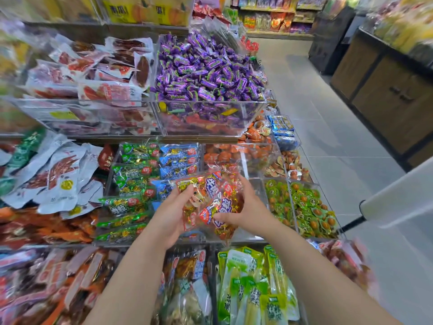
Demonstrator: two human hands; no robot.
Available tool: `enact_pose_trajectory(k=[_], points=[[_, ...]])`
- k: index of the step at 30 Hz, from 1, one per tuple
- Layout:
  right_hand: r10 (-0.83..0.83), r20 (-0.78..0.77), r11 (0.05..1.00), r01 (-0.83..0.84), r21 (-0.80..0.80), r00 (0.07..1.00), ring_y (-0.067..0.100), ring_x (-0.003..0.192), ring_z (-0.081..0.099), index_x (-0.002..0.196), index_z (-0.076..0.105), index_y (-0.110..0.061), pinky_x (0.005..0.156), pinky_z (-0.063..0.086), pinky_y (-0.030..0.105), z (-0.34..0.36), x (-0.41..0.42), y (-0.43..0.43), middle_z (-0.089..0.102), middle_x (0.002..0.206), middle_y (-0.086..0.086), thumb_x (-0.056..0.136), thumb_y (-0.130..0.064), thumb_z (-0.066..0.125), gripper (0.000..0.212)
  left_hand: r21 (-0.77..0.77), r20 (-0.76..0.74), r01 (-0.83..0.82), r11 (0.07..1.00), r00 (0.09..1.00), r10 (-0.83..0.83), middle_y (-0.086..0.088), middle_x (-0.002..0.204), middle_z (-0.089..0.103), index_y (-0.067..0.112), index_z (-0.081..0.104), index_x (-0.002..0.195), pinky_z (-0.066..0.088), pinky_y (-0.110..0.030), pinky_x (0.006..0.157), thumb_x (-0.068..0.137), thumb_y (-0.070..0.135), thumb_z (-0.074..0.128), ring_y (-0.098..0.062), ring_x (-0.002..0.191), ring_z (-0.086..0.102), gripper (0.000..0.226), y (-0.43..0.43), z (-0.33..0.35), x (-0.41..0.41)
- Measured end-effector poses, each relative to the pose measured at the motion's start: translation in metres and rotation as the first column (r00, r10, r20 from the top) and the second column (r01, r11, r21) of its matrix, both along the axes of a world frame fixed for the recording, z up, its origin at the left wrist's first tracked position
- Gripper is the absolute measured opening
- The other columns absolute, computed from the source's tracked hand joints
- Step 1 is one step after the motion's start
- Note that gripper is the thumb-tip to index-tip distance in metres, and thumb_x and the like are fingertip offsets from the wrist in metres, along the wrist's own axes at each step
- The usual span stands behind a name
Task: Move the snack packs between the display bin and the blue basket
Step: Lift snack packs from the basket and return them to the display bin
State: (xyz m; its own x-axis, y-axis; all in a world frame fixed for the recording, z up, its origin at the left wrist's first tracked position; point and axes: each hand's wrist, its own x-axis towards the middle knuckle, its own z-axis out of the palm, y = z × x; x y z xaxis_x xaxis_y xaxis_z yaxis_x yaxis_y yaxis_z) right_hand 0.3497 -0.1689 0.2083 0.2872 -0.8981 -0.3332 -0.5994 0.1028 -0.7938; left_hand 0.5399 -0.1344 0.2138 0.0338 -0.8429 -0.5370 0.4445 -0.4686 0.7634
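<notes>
Left hand (pixel 172 207) and right hand (pixel 249 206) curled round one bundle of snack packs (pixel 210 198), held between them just above display bin (pixel 243 236). Light, crinkly, slippery film; best cupped underneath, both ends

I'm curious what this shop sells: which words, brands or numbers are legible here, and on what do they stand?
"牛肉", large characters on the held red packs; the rest of their print is creased and unclear.
"Kpokaht", roughly, on the purple candies.
Yellow boxes at the top: large characters, too blurred to read.
All other packs and shelf goods: print too small or blurred. No price signs legible.
</notes>
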Motion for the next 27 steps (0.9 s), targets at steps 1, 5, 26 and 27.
enact_pose_trajectory(k=[1,5,26,27], points=[[0.011,-0.044,1.000,-0.011,0.007,0.999,0.020,0.133,0.036,0.145,0.010,-0.041,0.107,0.036,0.041,-0.001,-0.002,-0.003,0.029,0.149,-0.001,0.046,-0.066,0.080,0.123,0.005,0.012,-0.005,1.000,1.000,0.004,-0.008,0.135,0.057,0.031,0.016,0.152,0.054,-0.053,0.086,0.089,0.037,0.060,-0.028,0.108,0.066,0.077,-0.002,0.000,-0.001],[-0.085,0.137,0.995,0.075,0.072,0.987,-0.014,0.092,0.058,0.113,0.052,-0.046,0.073,0.047,0.009,-0.023,-0.014,-0.016,0.060,0.103,-0.036,0.056,-0.053,0.084,0.066,-0.025,0.058,-0.100,0.995,0.993,0.101,-0.005,0.117,0.069,0.024,0.020,0.150,0.058,-0.046,0.078,0.096,0.033,0.053,-0.025,0.096,0.071,0.063,-0.013,-0.002,0.002],[-0.243,-0.242,0.802,0.335,0.495,0.939,0.036,0.128,0.041,0.146,-0.009,-0.020,0.104,0.040,0.047,-0.129,0.000,-0.065,0.030,0.145,0.019,0.051,-0.015,0.091,0.138,-0.007,0.084,-0.374,0.927,0.924,0.373,-0.009,0.127,0.062,0.018,0.033,0.146,0.053,-0.049,0.090,0.098,0.039,0.048,-0.027,0.105,0.066,0.055,-0.022,-0.028,0.041],[-0.241,-0.191,0.792,0.307,0.528,0.951,0.037,0.126,0.043,0.146,-0.010,-0.021,0.103,0.041,0.048,-0.127,-0.005,-0.064,0.031,0.145,0.020,0.056,-0.010,0.088,0.133,-0.012,0.082,-0.378,0.926,0.922,0.378,-0.010,0.127,0.062,0.017,0.033,0.146,0.053,-0.048,0.088,0.098,0.039,0.047,-0.027,0.105,0.066,0.055,-0.022,-0.027,0.041]])
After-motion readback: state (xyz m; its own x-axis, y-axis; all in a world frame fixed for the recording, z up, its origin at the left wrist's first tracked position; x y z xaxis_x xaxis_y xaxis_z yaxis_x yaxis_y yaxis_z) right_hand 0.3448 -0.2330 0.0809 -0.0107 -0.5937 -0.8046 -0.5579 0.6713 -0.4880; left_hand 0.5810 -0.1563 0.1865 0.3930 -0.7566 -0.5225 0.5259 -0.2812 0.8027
